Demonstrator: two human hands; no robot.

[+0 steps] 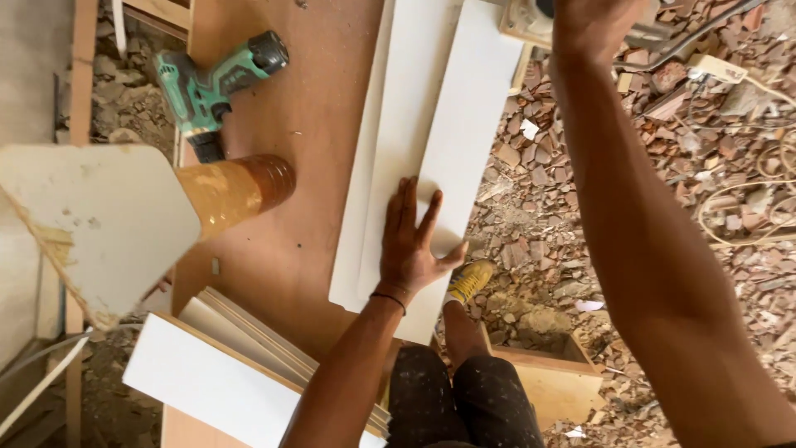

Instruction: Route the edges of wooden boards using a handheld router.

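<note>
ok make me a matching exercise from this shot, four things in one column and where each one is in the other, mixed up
Things:
1. left hand
2. green drill
3. yellow shoe
4. right hand

Places:
A. lying on the brown board, near the top left
B. on the rubble, just right of the white boards
C. pressed flat on the white boards
D. stretched out to the top edge of the view, by a tool there

Pairs: 1-C, 2-A, 3-B, 4-D
</note>
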